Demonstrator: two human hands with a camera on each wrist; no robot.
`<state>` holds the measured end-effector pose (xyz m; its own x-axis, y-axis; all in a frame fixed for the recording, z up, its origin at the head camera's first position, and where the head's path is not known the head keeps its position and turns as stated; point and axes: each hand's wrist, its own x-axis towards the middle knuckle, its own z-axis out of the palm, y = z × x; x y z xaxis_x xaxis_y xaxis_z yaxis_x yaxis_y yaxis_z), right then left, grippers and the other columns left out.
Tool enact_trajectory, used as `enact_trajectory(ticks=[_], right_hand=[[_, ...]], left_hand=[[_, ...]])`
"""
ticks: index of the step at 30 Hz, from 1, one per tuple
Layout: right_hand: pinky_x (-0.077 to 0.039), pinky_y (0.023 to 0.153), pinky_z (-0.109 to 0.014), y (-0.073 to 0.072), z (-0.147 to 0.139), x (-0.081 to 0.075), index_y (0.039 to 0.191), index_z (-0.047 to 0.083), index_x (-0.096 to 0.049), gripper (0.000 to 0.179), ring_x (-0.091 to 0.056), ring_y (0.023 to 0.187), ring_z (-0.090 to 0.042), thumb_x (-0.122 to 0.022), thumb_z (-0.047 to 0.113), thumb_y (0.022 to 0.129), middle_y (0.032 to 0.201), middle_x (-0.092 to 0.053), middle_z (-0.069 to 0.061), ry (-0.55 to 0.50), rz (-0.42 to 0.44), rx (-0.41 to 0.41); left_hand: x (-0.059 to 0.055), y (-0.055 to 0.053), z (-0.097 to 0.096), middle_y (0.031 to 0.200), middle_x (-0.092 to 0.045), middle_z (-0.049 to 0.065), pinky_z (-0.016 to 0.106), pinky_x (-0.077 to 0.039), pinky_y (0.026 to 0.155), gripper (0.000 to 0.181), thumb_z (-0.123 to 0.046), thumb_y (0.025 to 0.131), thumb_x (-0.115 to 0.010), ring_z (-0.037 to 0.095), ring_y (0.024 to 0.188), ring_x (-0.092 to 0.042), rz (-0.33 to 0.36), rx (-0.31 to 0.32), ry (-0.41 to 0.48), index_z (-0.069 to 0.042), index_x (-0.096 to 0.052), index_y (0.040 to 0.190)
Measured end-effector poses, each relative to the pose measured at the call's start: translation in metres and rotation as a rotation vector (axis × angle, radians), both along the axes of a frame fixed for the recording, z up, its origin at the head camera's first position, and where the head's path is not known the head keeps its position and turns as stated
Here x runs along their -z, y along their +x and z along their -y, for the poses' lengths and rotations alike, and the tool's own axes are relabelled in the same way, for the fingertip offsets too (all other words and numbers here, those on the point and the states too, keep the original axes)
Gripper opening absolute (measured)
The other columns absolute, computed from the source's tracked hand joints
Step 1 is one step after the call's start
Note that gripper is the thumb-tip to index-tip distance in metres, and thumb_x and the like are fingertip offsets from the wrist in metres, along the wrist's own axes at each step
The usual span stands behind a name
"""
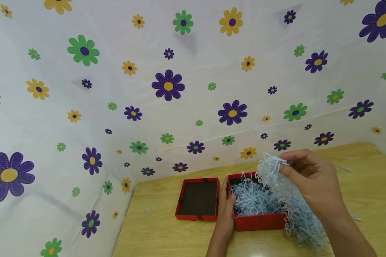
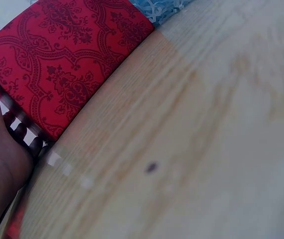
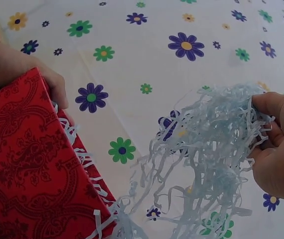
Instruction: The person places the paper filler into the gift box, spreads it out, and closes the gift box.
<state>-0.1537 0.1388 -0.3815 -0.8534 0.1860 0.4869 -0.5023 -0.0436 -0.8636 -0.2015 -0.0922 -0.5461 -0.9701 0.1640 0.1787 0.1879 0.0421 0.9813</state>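
A red patterned box (image 1: 260,222) stands on the table, filled with pale blue shredded paper (image 1: 255,198). My left hand (image 1: 225,214) holds the box at its left side, its thumb at the rim; in the left wrist view part of this hand (image 2: 0,154) shows beside the red wall. Above the box's right side, my right hand (image 1: 315,182) pinches a bunch of the same shredded paper (image 3: 216,129) between thumb and fingers. Long strands hang from it, over the box's right edge and down near the tabletop.
Left of the box lies a red-rimmed lid (image 1: 199,198), its black inside facing up. Loose paper scraps (image 1: 355,217) lie on the wooden table (image 1: 154,232). A white flower-printed sheet (image 1: 193,107) hangs behind and at the left.
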Motion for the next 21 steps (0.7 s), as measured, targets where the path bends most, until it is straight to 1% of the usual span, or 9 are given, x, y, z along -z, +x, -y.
enact_trajectory(ticks=[2,4,6,8,10,13,15,19,21], right_hand=[[-0.058,0.075,-0.017,-0.003,0.004,0.0,0.119,-0.01,-0.069,0.028,-0.066,0.088,-0.016,-0.071,-0.016,0.092,0.107,-0.074,-0.006,-0.019,-0.002,-0.011],[-0.058,0.076,-0.018,-0.007,0.01,0.0,0.119,-0.011,-0.069,0.028,-0.066,0.089,-0.016,-0.071,-0.015,0.092,0.107,-0.073,-0.007,-0.03,-0.003,-0.024],[-0.059,0.078,-0.018,-0.009,0.017,0.001,0.12,-0.01,-0.069,0.028,-0.067,0.091,-0.017,-0.072,-0.014,0.092,0.108,-0.073,-0.007,-0.024,0.012,-0.034],[-0.059,0.08,-0.019,-0.011,0.025,0.0,0.12,-0.008,-0.07,0.028,-0.066,0.094,-0.018,-0.073,-0.011,0.093,0.11,-0.073,-0.006,0.007,0.039,-0.017],[-0.058,0.082,-0.019,-0.011,0.03,-0.001,0.12,-0.006,-0.071,0.027,-0.066,0.096,-0.019,-0.074,-0.009,0.093,0.111,-0.073,-0.005,0.03,0.052,-0.001],[-0.058,0.081,-0.019,-0.012,0.036,-0.003,0.119,-0.005,-0.072,0.026,-0.066,0.095,-0.019,-0.074,-0.008,0.093,0.111,-0.073,-0.005,0.037,0.034,0.01],[-0.058,0.079,-0.019,-0.014,0.039,-0.004,0.118,-0.005,-0.071,0.025,-0.066,0.093,-0.019,-0.074,-0.008,0.093,0.109,-0.073,-0.006,0.035,0.021,-0.001],[-0.059,0.076,-0.02,-0.02,0.045,0.002,0.117,-0.003,-0.072,0.024,-0.065,0.09,-0.019,-0.075,-0.006,0.094,0.106,-0.073,-0.004,0.084,0.047,0.0],[-0.059,0.076,-0.021,-0.025,0.047,0.009,0.116,-0.001,-0.073,0.023,-0.066,0.089,-0.019,-0.075,-0.006,0.094,0.105,-0.073,-0.002,0.121,0.065,0.003]], left_hand=[[0.0,0.0,0.0,0.177,-0.011,0.005,0.074,-0.011,0.122,0.063,-0.033,0.109,-0.038,0.037,0.162,-0.01,-0.001,-0.004,-0.002,-0.037,-0.019,0.169],[0.001,-0.001,0.0,0.177,-0.012,0.001,0.073,-0.011,0.123,0.063,-0.034,0.109,-0.039,0.034,0.162,-0.01,0.013,-0.014,0.01,-0.04,-0.021,0.168],[0.001,-0.001,-0.001,0.177,-0.013,0.001,0.071,-0.012,0.124,0.063,-0.034,0.108,-0.04,0.033,0.162,-0.011,0.025,-0.027,0.018,-0.041,-0.022,0.168],[0.001,-0.002,-0.001,0.177,-0.014,0.002,0.07,-0.013,0.125,0.064,-0.032,0.107,-0.041,0.033,0.161,-0.013,0.03,-0.034,0.024,-0.04,-0.022,0.168],[0.001,-0.002,-0.001,0.177,-0.012,0.003,0.07,-0.013,0.125,0.064,-0.032,0.108,-0.041,0.033,0.161,-0.012,0.034,-0.023,0.015,-0.039,-0.021,0.169],[-0.001,-0.003,-0.002,0.177,-0.013,0.002,0.069,-0.013,0.125,0.064,-0.031,0.109,-0.04,0.031,0.161,-0.013,0.033,-0.004,0.019,-0.039,-0.02,0.169],[-0.002,-0.004,-0.002,0.177,-0.014,-0.002,0.067,-0.013,0.126,0.063,-0.032,0.109,-0.04,0.028,0.161,-0.014,0.038,0.002,0.024,-0.042,-0.02,0.168],[-0.002,-0.004,-0.001,0.174,-0.019,-0.006,0.063,-0.019,0.126,0.062,-0.034,0.108,-0.041,0.025,0.159,-0.021,0.05,0.002,0.041,-0.045,-0.022,0.166],[-0.001,-0.004,0.0,0.174,-0.02,-0.004,0.062,-0.024,0.125,0.062,-0.034,0.109,-0.04,0.027,0.158,-0.024,0.052,0.006,0.035,-0.044,-0.021,0.167]])
